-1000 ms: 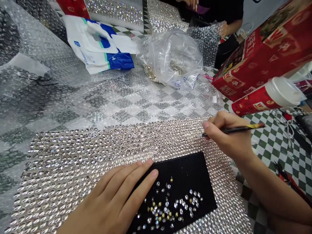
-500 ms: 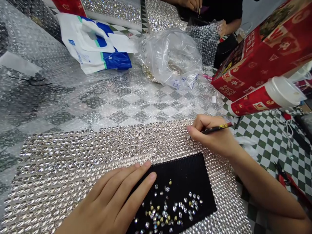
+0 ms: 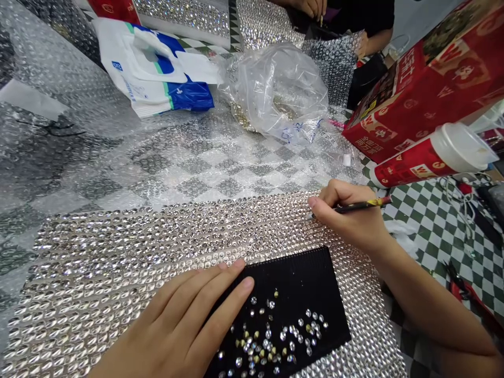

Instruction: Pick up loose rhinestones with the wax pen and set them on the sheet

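2 hands are working over a rhinestone sheet [image 3: 157, 252] that is covering the near part of the table; the left hand [image 3: 185, 325] is lying flat, fingers straight and close together, with its fingertips resting on the near-left edge of a black tray [image 3: 299, 278], probably to keep the tray from sliding on the bumpy stones; it is gripping nothing. The right hand [image 3: 350, 215] is pinching a thin picker pencil [image 3: 360, 206] between thumb and fingers, clamped low near the tip as one holds a pen for fine control; the tip is pointing left and touching, or almost touching, the sheet near its far edge, just beyond the tray; whether a stone is sitting on the tip is too small to tell. Loose rhinestones [image 3: 271, 336] are lying scattered on the tray's near half, dark ground making them easy to see, and the tray is sitting on the sheet itself, close to both hands; bubble wrap [image 3: 79, 131] is spreading under and beyond the sheet, likely as padding. Farther off are lying a wet-wipes pack [image 3: 157, 73] and a clear plastic bag [image 3: 279, 89]; to the right a red carton [image 3: 425, 89] and a red cup [image 3: 433, 155] on its side are resting on green checked cloth [image 3: 433, 231]; another person's hand [image 3: 311, 6] is showing at the top edge.
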`<state>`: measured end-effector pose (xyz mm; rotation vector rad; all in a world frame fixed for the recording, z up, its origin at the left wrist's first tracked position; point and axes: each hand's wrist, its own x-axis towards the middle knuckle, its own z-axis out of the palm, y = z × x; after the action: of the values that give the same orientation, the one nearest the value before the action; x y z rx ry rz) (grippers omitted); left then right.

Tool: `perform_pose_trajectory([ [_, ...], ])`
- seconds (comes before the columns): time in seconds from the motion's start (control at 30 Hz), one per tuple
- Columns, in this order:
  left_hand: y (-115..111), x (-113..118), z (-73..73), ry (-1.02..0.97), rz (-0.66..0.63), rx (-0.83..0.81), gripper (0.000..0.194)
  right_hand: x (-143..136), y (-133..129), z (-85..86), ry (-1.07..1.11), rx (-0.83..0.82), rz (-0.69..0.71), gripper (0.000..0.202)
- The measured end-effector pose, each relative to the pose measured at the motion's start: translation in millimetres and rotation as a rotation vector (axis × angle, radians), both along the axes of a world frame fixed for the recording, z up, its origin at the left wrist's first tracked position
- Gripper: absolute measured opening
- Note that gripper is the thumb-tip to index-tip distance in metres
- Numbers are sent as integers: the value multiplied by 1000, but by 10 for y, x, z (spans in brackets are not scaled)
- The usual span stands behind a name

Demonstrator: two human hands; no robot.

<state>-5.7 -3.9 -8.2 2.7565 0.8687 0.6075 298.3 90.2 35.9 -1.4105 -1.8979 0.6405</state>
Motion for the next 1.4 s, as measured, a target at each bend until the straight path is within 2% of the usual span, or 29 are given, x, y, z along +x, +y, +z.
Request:
perform_pose_trajectory([
  [0.37,-10,11,-11,7,-2,1,64,-3,-45,-3,-35,46,43,39],
  [0.57,-22,-10,-12,12,-4,3,65,-9,-88,23,-58,19,134,40],
  [0.73,-10,-11,0,2,-12,-2,66,38,-144,58,33,24,77,41],
  [0.83,-9,-5,11,14,-17,-8,74,53,-191,101,105,28,60,41],
  [0.97,-14,0,18,15,-5,-17,81,21,-391,158,199,39,50,39],
  [1.07,-10,9,14,5,-8,-27,83,-31,-679,160,292,-53,129,37],
  [1.2,-5,23,14,-1,-10,-36,87,-76,-987,71,224,-149,222,35],
  [1.3,-8,21,27,1,-9,-55,88,-54,-1013,-2,214,-123,241,36],
  [1.4,-9,12,45,-2,-5,-61,87,-5,-956,-18,228,-170,276,38],
])
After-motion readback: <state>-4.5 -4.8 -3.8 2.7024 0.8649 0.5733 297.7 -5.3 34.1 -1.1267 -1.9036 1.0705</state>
